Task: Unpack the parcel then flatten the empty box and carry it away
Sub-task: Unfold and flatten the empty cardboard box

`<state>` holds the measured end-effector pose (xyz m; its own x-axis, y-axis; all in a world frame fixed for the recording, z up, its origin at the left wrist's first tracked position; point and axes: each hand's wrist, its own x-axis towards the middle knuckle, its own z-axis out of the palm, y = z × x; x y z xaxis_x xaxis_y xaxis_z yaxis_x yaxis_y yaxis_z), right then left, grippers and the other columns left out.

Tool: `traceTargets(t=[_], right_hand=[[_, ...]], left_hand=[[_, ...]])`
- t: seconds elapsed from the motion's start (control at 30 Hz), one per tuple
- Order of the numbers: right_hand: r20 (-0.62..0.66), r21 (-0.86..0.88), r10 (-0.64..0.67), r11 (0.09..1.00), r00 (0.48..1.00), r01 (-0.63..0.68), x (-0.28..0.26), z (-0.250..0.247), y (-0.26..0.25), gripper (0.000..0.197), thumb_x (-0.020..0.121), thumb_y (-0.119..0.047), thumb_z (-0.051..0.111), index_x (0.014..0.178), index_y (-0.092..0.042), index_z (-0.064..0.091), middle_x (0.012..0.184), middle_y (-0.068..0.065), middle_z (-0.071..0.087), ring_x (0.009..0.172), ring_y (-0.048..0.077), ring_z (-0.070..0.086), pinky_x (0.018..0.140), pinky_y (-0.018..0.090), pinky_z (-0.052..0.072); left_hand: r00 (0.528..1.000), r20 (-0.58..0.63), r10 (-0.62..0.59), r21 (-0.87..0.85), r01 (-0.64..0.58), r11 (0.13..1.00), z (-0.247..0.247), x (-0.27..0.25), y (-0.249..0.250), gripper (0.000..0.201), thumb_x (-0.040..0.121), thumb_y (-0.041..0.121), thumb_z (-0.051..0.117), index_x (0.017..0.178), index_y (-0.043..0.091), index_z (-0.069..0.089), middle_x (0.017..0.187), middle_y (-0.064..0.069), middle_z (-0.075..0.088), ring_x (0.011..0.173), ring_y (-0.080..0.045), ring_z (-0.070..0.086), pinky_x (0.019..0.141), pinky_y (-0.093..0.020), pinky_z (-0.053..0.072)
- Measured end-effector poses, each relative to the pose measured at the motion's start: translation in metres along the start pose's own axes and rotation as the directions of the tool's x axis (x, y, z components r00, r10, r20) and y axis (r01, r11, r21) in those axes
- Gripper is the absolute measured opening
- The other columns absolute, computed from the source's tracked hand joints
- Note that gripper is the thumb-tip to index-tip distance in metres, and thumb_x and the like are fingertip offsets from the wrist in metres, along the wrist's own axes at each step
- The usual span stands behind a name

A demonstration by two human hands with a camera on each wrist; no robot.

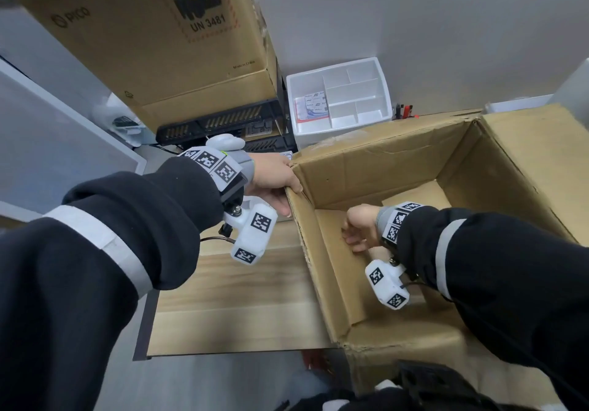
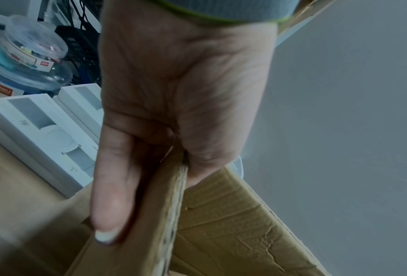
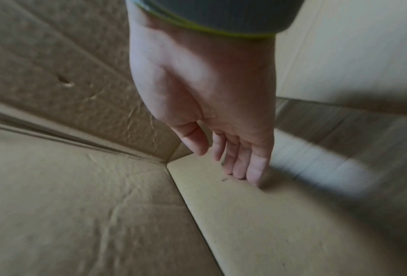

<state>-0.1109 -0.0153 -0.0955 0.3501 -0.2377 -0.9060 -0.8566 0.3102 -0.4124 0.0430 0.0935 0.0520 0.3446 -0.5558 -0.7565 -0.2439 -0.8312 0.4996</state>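
A large brown cardboard box (image 1: 376,171) stands open on the wooden table, its flaps spread outward and nothing showing inside. My left hand (image 1: 277,184) grips the box's far left top corner, thumb inside the wall and fingers outside. The left wrist view shows the same pinch: my left hand (image 2: 174,158) clamps the wall edge of the cardboard box (image 2: 221,214). My right hand (image 1: 357,232) is deep inside the box with fingers straight. In the right wrist view the right hand (image 3: 235,164) points down, fingertips (image 3: 256,175) touching a bottom flap of the cardboard box (image 3: 256,214).
A tall brown carton (image 1: 153,37) stands on a black device (image 1: 220,123) at the back left. A white divided tray (image 1: 341,95) sits behind the box by the wall. White boxes (image 2: 44,134) and clear tubs (image 2: 30,61) lie left of the box. The table's front edge (image 1: 239,351) is near.
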Motion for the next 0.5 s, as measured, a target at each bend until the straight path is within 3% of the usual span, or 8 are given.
traceTargets(t=[0.07, 0.17, 0.27, 0.33, 0.4, 0.5], right_hand=[[-0.003, -0.048, -0.008, 0.999, 1.0, 0.008, -0.008, 0.003, -0.001, 0.018, 0.092, -0.005, 0.04, 0.083, -0.006, 0.055, 0.083, 0.011, 0.058, 0.081, 0.025, 0.054, 0.084, 0.042, 0.049], [-0.039, -0.178, -0.024, 0.984, 0.999, 0.016, -0.019, -0.002, -0.006, 0.015, 0.091, -0.01, 0.043, 0.092, -0.003, 0.057, 0.084, 0.015, 0.064, 0.074, 0.029, 0.062, 0.075, 0.04, 0.053], [-0.112, -0.35, -0.037, 0.937, 0.993, -0.005, -0.034, -0.021, -0.01, 0.024, 0.086, -0.011, 0.038, 0.093, 0.001, 0.059, 0.081, 0.022, 0.068, 0.072, 0.036, 0.064, 0.073, 0.041, 0.052], [-0.173, -0.497, -0.078, 0.867, 0.982, -0.019, -0.046, -0.037, -0.015, 0.032, 0.086, -0.012, 0.039, 0.098, 0.002, 0.065, 0.088, 0.018, 0.069, 0.09, 0.038, 0.07, 0.084, 0.041, 0.054], [-0.273, -0.592, -0.142, 0.804, 0.951, -0.05, -0.06, -0.05, -0.015, 0.036, 0.092, -0.015, 0.041, 0.114, 0.0, 0.066, 0.11, 0.011, 0.066, 0.111, 0.033, 0.065, 0.095, 0.035, 0.048], [-0.283, -0.716, -0.208, 0.695, 0.936, -0.062, -0.063, -0.065, -0.008, 0.035, 0.098, -0.013, 0.047, 0.129, -0.004, 0.06, 0.127, 0.015, 0.061, 0.119, 0.031, 0.059, 0.094, 0.032, 0.045]], left_hand=[[1.0, -0.004, -0.003, 0.004, 0.003, 1.0, -0.002, -0.006, 0.004, 0.03, 0.098, 0.002, 0.052, 0.123, -0.014, 0.055, 0.109, -0.037, 0.067, 0.066, -0.032, 0.072, 0.067, -0.038, 0.064], [0.999, -0.014, -0.034, 0.02, 0.034, 0.999, -0.003, -0.009, 0.008, 0.03, 0.098, 0.002, 0.049, 0.121, -0.016, 0.057, 0.108, -0.038, 0.067, 0.064, -0.031, 0.072, 0.06, -0.035, 0.064], [0.995, -0.016, -0.094, 0.03, 0.095, 0.995, -0.005, -0.014, 0.007, 0.036, 0.098, 0.005, 0.046, 0.122, -0.019, 0.057, 0.104, -0.034, 0.069, 0.07, -0.03, 0.07, 0.063, -0.033, 0.063], [0.992, -0.013, -0.124, 0.027, 0.124, 0.992, -0.008, -0.017, 0.007, 0.038, 0.099, 0.007, 0.044, 0.123, -0.02, 0.056, 0.101, -0.032, 0.067, 0.072, -0.029, 0.068, 0.067, -0.032, 0.061], [0.991, -0.017, -0.132, 0.017, 0.132, 0.991, -0.011, -0.021, 0.007, 0.038, 0.099, 0.006, 0.043, 0.121, -0.02, 0.057, 0.099, -0.031, 0.067, 0.071, -0.028, 0.067, 0.067, -0.031, 0.06], [0.99, -0.025, -0.14, -0.002, 0.14, 0.99, -0.017, -0.025, 0.007, 0.034, 0.1, 0.006, 0.042, 0.112, -0.021, 0.06, 0.08, -0.027, 0.069, 0.062, -0.025, 0.068, 0.063, -0.029, 0.061]])
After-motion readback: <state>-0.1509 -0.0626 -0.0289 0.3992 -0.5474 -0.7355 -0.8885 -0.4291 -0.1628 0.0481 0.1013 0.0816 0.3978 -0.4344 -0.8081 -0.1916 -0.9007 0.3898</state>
